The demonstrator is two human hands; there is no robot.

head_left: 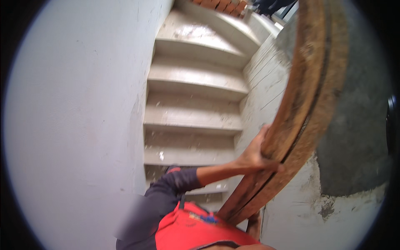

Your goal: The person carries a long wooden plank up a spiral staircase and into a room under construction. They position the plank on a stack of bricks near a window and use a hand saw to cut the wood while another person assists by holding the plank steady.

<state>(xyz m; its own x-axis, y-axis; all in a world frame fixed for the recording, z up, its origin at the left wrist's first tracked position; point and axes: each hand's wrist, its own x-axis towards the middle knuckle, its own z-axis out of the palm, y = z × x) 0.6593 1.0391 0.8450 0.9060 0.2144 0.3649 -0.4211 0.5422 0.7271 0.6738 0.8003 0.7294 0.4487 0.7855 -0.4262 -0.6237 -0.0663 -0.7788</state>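
A pair of long brown wooden planks (306, 112), lying face to face with a dark gap between them, slants up from my chest to the upper right. My left hand (260, 156) reaches across and is closed around the planks, with the thumb side over the near face. Low down, my right hand (253, 218) is mostly hidden behind the lower end of the planks; its fingers do not show clearly. The planks' lower end rests close against my red top, and their upper end runs out of the picture.
Dusty pale stairs (191, 110) run ahead and bend at the top. A plain white wall (79, 104) borders them on the left. On the right stands a wall (354, 137) with a grey cement patch. Stacked red bricks (223, 6) show at the far end.
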